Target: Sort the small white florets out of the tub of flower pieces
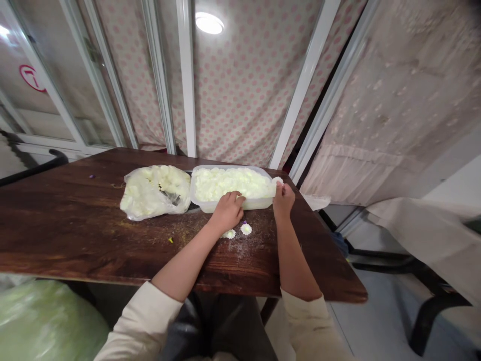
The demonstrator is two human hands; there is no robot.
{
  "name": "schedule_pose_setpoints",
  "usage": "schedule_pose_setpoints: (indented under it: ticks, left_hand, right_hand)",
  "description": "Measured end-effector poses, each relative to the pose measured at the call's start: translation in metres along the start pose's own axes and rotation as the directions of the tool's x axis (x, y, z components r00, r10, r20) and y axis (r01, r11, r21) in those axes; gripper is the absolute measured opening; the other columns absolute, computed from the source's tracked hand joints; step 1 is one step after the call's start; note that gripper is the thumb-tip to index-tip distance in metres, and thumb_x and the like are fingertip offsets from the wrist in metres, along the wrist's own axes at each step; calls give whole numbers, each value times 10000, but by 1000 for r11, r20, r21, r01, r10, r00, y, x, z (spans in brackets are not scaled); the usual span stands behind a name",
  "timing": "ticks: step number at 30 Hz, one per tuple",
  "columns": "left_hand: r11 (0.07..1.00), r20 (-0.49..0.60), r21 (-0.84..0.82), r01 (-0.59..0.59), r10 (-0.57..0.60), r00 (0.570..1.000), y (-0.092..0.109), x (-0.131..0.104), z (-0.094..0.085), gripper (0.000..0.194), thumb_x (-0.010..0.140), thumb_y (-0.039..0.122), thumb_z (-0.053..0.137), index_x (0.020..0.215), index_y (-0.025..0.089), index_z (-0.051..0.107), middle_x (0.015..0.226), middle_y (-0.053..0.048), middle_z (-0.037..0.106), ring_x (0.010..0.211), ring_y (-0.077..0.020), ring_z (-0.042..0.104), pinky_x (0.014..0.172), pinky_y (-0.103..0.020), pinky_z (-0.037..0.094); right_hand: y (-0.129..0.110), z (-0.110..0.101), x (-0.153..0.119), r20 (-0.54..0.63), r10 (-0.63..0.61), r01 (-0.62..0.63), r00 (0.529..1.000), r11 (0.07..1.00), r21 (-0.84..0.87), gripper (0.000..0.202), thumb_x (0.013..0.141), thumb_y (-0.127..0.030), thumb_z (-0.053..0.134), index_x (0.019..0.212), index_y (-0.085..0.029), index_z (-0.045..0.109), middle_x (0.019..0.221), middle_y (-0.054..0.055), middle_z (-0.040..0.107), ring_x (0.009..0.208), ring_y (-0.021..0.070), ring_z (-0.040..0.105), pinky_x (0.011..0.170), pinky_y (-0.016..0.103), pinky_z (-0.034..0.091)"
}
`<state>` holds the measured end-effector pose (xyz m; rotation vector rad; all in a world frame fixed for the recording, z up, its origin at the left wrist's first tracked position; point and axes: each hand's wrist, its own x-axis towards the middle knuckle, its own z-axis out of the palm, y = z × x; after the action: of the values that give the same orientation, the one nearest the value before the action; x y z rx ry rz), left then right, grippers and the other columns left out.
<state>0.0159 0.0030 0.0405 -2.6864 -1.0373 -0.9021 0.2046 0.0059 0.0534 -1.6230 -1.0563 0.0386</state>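
Note:
A translucent plastic tub [259, 203] on the table is filled with a heap of pale yellow-green pieces [229, 181]. My left hand [227, 210] is at its near rim, fingers curled together over the contents; anything between them is hidden. Beyond the tub's right end, my right hand [284, 198] pinches a small white scalloped, flower-like piece [277, 180] between thumb and finger. Two similar pieces lie on the wood near my left wrist: one flower-like piece [246, 229] with a pale green centre, and another flower-like piece [229, 233] partly covered by the wrist.
An opened clear bag [141, 198] of pale pieces lies left of the tub. Fine white debris [244, 248] and a yellow scrap [171, 239] dot the dark wooden table [75, 225]. A large pale-green bag [48, 321] sits below at left. Glazed panels with dotted curtains [248, 90] stand behind.

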Motion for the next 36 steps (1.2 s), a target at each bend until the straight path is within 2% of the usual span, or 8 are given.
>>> schedule_pose_setpoints:
  ticks: [3,7,11,15,22,28,31,36]
  left_hand:
    - [997,95,82,-3,-5,995,0,0,3,375,818,181,416,1184,126,474,1132,-137,513,1031,-261,472,878,-407,379]
    - [992,125,121,-23,7,992,-2,0,3,383,831,199,400,1199,116,467,1086,-130,542,1001,-254,488,867,-389,369]
    - [989,130,144,-39,21,991,-3,1,4,379,833,209,402,1194,115,468,1067,-127,548,974,-256,491,849,-384,369]
    - [990,123,136,-45,28,992,-4,1,6,370,838,212,396,1189,119,470,1058,-125,549,959,-253,489,843,-385,370]
    - [998,-59,46,-49,52,997,-10,1,2,349,837,181,397,1172,144,491,1205,-125,468,1087,-260,407,906,-393,346]
    - [999,-150,-46,1,-8,989,-22,2,1,311,831,176,415,1122,130,514,1105,-123,499,1023,-238,442,885,-382,369]
    - [1000,-186,-19,0,-3,982,-25,3,-4,299,837,201,414,1104,132,531,1082,-118,519,999,-240,458,866,-375,373]
    - [988,-219,18,152,-145,965,-28,2,-25,253,869,234,361,962,154,582,868,-73,604,834,-204,542,760,-318,395]
  right_hand:
    - [7,-2,3,42,-88,95,995,963,-252,308,866,-407,315,667,-205,435,657,21,523,686,155,482,593,219,326]
    - [9,5,2,51,-62,77,997,919,-386,347,884,-430,312,799,-183,541,789,64,604,707,165,509,565,225,271]
    - [15,10,9,-7,-83,71,997,894,-443,331,883,-418,342,871,-173,564,825,68,624,741,174,529,594,230,272]
    - [21,13,15,50,-92,104,994,912,-396,288,812,-364,496,1020,-166,521,822,42,629,780,180,545,672,239,305]
    - [24,10,12,53,-184,189,981,880,-436,209,833,-323,458,885,-162,580,922,76,621,871,189,520,737,268,296]
    - [28,14,3,125,-306,324,944,783,-531,376,903,-330,326,798,-147,637,803,84,641,792,184,519,751,308,266]
    - [30,18,0,154,-316,351,936,797,-492,330,884,-352,376,826,-163,640,823,69,636,815,188,514,765,318,257]
    - [27,15,-2,-29,-356,295,934,814,-501,351,828,-438,469,1037,-175,570,1022,108,562,940,242,454,775,344,239]
